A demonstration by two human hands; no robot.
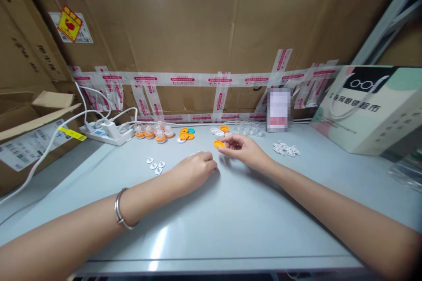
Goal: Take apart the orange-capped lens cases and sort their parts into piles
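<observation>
My right hand pinches an orange ring-shaped disc between thumb and fingers, just above the table. Close by on the left, my left hand has its fingers curled together; what they hold, if anything, is hidden. White and orange round parts lie just behind my right hand. Left of them are orange, teal and white rings. Several small white discs with stems rest to the left of my left hand.
Clear-domed orange pieces stand near a power strip at the back left. Clear domes, a propped phone and small white parts are rightward. A cardboard box and paper bag flank the table.
</observation>
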